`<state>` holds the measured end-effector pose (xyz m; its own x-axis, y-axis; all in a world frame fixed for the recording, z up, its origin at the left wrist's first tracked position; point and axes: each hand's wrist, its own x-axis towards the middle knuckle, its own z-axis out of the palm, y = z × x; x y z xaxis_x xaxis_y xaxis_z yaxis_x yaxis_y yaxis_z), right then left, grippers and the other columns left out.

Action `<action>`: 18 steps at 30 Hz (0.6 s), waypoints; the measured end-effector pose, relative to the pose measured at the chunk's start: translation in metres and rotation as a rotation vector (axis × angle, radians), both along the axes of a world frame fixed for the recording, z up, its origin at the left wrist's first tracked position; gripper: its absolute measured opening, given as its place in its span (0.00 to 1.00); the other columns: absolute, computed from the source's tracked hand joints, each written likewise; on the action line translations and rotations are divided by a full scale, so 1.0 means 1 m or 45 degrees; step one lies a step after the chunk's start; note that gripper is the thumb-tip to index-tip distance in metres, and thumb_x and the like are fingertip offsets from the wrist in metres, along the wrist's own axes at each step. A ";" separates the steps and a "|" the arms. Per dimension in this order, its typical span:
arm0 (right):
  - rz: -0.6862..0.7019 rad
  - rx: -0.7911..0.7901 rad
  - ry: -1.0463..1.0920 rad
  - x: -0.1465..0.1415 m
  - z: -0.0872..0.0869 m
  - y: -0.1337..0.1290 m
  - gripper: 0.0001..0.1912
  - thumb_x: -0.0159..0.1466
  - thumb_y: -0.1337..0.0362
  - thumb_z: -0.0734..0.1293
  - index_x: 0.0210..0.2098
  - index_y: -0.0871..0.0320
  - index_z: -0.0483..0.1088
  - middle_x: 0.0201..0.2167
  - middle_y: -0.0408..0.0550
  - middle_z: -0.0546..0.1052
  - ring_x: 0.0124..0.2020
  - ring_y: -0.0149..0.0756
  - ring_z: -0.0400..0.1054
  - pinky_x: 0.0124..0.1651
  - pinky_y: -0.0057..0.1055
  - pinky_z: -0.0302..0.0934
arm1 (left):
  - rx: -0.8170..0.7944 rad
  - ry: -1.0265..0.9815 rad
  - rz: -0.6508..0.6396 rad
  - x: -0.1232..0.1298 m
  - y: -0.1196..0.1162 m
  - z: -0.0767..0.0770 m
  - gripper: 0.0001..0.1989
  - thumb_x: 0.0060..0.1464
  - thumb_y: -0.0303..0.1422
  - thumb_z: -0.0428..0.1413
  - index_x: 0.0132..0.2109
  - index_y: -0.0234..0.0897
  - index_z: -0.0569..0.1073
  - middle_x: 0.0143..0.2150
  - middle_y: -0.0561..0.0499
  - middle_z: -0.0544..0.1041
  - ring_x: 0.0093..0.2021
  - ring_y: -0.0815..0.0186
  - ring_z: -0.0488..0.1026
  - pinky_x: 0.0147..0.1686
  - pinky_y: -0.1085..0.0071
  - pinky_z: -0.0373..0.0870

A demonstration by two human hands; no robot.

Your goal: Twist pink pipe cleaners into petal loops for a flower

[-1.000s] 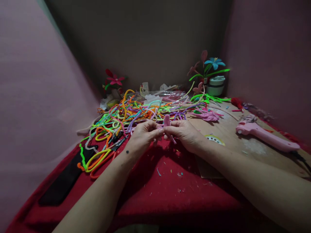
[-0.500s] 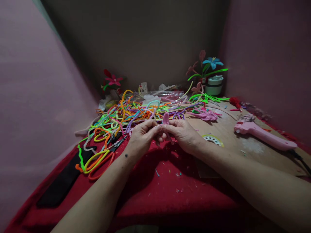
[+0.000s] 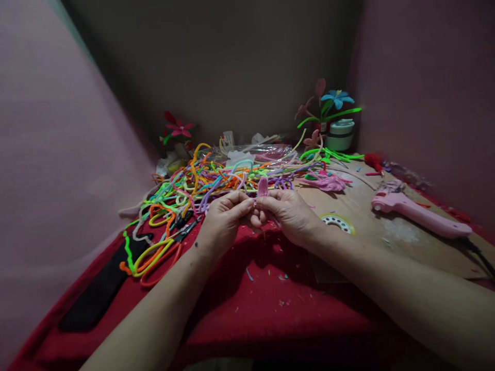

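Between my two hands is a small pink pipe-cleaner piece [image 3: 263,187], its looped, petal-like top standing above the fingers. My left hand [image 3: 231,214] pinches its lower end with thumb and forefinger. Close against it, my right hand [image 3: 286,210] grips the same piece between thumb and fingers. The fingers hide most of the lower part. Behind the hands spreads a tangled heap of coloured pipe cleaners [image 3: 201,180]. To the right lies a bundle of pink pipe cleaners [image 3: 327,182].
Scissors [image 3: 164,265] with orange handles and a black flat object [image 3: 100,288] lie at left. A pink glue gun [image 3: 421,208] and a tape roll [image 3: 336,222] rest on a board [image 3: 359,196]. Pipe-cleaner flowers [image 3: 336,98] and a lidded cup [image 3: 340,135] stand behind. Scraps dot the red cloth [image 3: 247,314].
Both hands stay pinched on the pink piece with only slight finger shifts; my left fingers curl a little nearer the right hand. The view has shifted very slightly.
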<state>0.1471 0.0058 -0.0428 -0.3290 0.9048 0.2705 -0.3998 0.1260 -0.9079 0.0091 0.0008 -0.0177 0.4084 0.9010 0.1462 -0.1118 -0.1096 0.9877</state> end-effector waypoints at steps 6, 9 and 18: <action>-0.023 -0.034 0.099 0.001 0.000 0.000 0.13 0.57 0.67 0.62 0.17 0.61 0.65 0.17 0.44 0.70 0.21 0.28 0.64 0.31 0.29 0.59 | 0.000 -0.034 0.043 -0.001 0.000 0.000 0.07 0.53 0.30 0.53 0.29 0.31 0.68 0.23 0.49 0.75 0.24 0.69 0.72 0.29 0.71 0.70; -0.042 -0.011 0.006 0.003 0.001 0.000 0.13 0.58 0.65 0.62 0.18 0.62 0.67 0.17 0.45 0.71 0.21 0.27 0.64 0.32 0.29 0.59 | 0.046 0.063 0.055 -0.003 0.002 0.000 0.07 0.52 0.31 0.54 0.29 0.31 0.68 0.25 0.49 0.76 0.24 0.69 0.72 0.29 0.71 0.71; -0.210 0.064 -0.246 0.006 0.004 -0.001 0.12 0.55 0.60 0.66 0.20 0.62 0.69 0.19 0.43 0.70 0.22 0.27 0.62 0.31 0.28 0.56 | 0.166 0.277 0.260 -0.005 0.009 0.001 0.10 0.49 0.36 0.58 0.35 0.32 0.73 0.30 0.49 0.75 0.30 0.69 0.71 0.32 0.73 0.69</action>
<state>0.1534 0.0045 -0.0385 -0.2280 0.9374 0.2633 -0.1901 0.2224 -0.9563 0.0046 0.0101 -0.0163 0.2553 0.9470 0.1947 0.1376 -0.2350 0.9622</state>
